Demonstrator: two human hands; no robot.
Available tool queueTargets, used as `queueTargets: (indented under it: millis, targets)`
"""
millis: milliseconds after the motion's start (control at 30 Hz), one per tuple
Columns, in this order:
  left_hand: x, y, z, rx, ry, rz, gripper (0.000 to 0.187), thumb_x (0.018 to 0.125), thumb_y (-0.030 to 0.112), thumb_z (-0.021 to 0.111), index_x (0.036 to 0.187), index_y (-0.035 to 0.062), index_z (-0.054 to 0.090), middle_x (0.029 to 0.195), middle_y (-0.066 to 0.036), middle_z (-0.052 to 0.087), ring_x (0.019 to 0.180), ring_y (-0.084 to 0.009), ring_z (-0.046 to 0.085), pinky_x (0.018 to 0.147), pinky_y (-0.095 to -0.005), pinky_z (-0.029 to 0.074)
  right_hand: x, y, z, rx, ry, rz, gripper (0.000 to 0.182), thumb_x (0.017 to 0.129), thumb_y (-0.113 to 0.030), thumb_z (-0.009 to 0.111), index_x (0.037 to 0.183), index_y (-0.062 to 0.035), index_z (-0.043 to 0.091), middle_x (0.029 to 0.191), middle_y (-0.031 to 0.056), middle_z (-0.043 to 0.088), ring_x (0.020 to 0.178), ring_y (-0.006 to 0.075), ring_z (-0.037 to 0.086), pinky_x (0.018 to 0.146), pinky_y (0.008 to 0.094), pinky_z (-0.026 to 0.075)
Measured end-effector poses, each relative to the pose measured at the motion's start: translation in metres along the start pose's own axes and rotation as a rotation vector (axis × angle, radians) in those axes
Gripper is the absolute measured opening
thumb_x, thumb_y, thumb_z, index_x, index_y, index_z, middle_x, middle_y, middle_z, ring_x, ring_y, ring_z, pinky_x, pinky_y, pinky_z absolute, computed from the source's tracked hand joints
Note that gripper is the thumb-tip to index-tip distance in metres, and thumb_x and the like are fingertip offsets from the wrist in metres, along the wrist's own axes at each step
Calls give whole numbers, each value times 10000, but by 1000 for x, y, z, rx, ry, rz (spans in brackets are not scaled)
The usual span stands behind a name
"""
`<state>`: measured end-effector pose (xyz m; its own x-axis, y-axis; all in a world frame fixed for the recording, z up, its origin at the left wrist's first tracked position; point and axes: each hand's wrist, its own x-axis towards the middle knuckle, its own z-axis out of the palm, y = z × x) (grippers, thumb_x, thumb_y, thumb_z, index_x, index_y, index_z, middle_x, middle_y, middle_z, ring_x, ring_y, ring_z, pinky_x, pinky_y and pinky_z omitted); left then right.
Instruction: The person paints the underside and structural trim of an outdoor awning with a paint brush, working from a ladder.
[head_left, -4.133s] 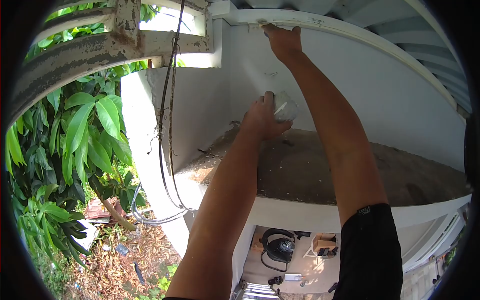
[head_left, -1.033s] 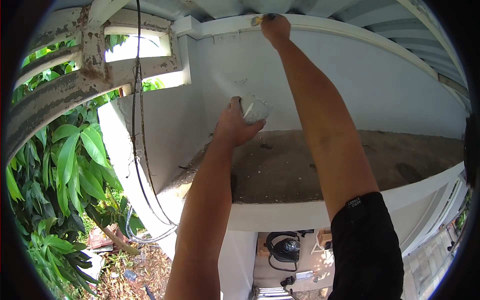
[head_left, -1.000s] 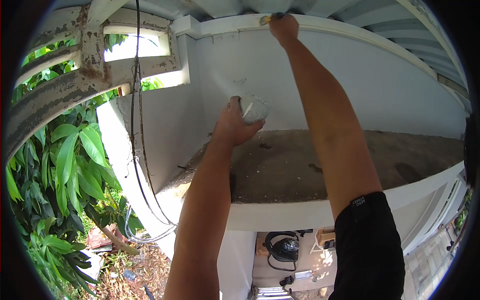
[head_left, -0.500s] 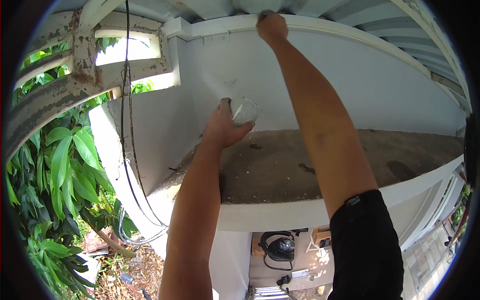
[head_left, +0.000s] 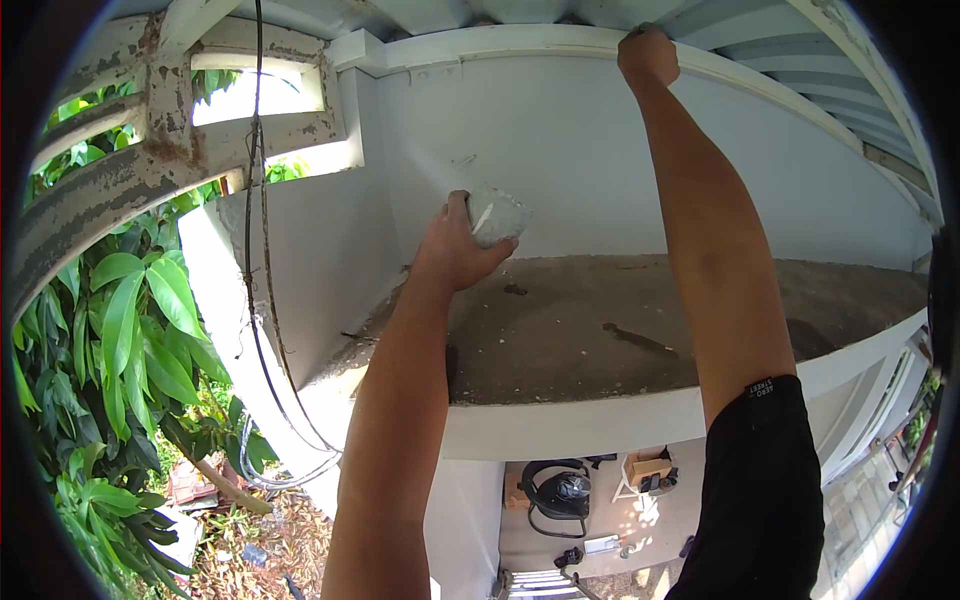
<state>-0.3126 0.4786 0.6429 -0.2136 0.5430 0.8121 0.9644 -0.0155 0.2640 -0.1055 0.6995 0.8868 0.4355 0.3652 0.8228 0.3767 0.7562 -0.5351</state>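
Observation:
In front of the pale wall [head_left: 600,150], my left hand [head_left: 458,245] grips a whitish, cup-like container [head_left: 500,217] with a chalky, translucent surface. Fingers and thumb wrap its left side and lower edge. High up, my right hand [head_left: 648,58] is closed at the white beam [head_left: 480,45] just under the corrugated roof [head_left: 740,45]. A dark bit shows at its fingertips, and I cannot tell what it is.
Below my arms lies a stained concrete ledge [head_left: 560,340]. Black cables [head_left: 255,200] hang at the left beside a peeling lattice frame [head_left: 165,110] and leafy branches [head_left: 125,310]. On the ground far below are a black chair [head_left: 557,497] and a cardboard box [head_left: 650,468].
My right hand has moved to the right along the beam, its arm shifting with it. My left hand keeps hold of the container in nearly the same place.

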Motion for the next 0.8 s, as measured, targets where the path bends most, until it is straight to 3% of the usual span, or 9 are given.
queueTargets:
  millis: [67,133,267,333,433,467,633,700,800]
  targets:
    - [1,0,3,-15,0,11,916,751,451,834,1367,-83,417,1264,-338,609,1180,-483,618,975,-517,522,-3,-2,6,-151,-10,-104,268,995,-293,542,1113,-139,728,1098,111,767,1034,299,730,899,486,508]
    - [1,-2,4,13,12,25,919,749,450,835,1368,-84,414,1259,-340,610,1177,-482,620,971,-517,525,-22,-24,27,-146,-73,-164,302,999,-287,505,1132,-147,738,1103,117,767,1055,325,728,926,496,507]
    - [0,-6,2,16,-5,10,927,747,450,835,1370,-88,409,1259,-339,611,1173,-485,621,971,-519,523,-70,-89,79,192,-205,-274,362,978,-390,570,1108,-97,737,1106,182,750,1073,374,709,955,497,549]
    - [0,-7,1,23,8,23,922,747,451,835,1364,-86,410,1257,-341,611,1169,-488,623,971,-521,524,-88,-107,81,449,-313,-249,412,956,-381,576,1041,-20,754,1073,248,738,1072,420,692,978,467,537]
    - [0,-4,2,31,9,-10,912,748,452,835,1358,-79,413,1260,-337,611,1174,-484,619,976,-519,522,-89,-101,91,476,-258,-182,413,949,-368,582,986,4,760,1053,258,736,1069,423,691,975,466,535]
    - [-1,-4,1,31,7,-12,912,748,452,835,1358,-79,413,1260,-337,611,1174,-484,619,976,-519,522,-77,-88,98,490,-195,-109,479,935,-441,611,1002,13,748,1003,261,742,1010,429,710,897,482,552]
    - [2,0,3,-16,-21,-7,913,748,452,835,1370,-59,407,1275,-325,609,1189,-476,614,991,-514,515,-27,-41,37,180,-35,96,360,963,-350,606,1037,-38,770,1067,185,763,1015,361,735,891,456,585]
    - [1,1,4,-25,-18,-4,914,749,453,834,1374,-56,404,1278,-323,608,1189,-476,614,993,-514,515,-29,-28,19,129,34,4,366,973,-368,567,1082,-79,762,1066,192,758,1016,392,722,895,491,571]
    - [-1,6,2,-27,-36,-3,918,751,453,832,1381,-54,398,1282,-319,607,1192,-474,613,997,-512,513,-35,-17,24,-94,3,-135,259,989,-281,561,1120,-119,715,1013,124,766,947,317,744,844,459,570]
